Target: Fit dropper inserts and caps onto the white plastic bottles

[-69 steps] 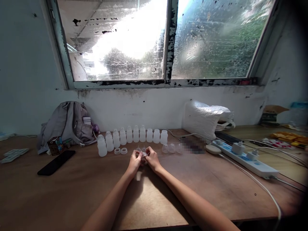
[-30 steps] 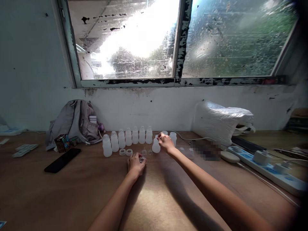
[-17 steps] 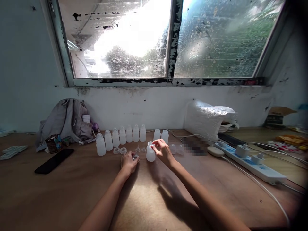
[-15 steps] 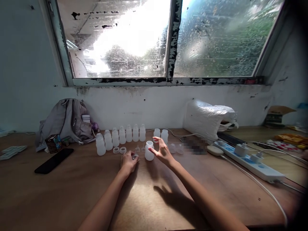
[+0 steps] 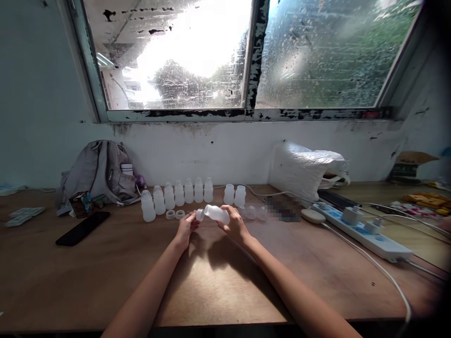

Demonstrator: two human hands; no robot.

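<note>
My right hand (image 5: 237,227) grips a frosted white baby bottle (image 5: 216,214), tipped on its side with its mouth to the left. Between the fingertips of my left hand (image 5: 185,230) is a whitish screw collar (image 5: 199,215), close to the bottle's mouth; whether they touch I cannot tell. Any nipple inside the collar is hard to make out. Two loose collar rings (image 5: 170,214) lie just beyond my left hand. Behind my right hand are two bottles without tops (image 5: 229,194) and two clear dome covers (image 5: 250,212).
Several capped bottles (image 5: 159,201) stand in a row at the back left. A black phone (image 5: 82,229), a small box (image 5: 81,204) and a grey backpack (image 5: 97,173) are at left. To the right are a white plastic bag (image 5: 296,171), a power strip (image 5: 362,231) and cables.
My right hand has closed on the standing bottle, lifted it and tilted its mouth to the left. My left hand has raised the collar from the table towards it.
</note>
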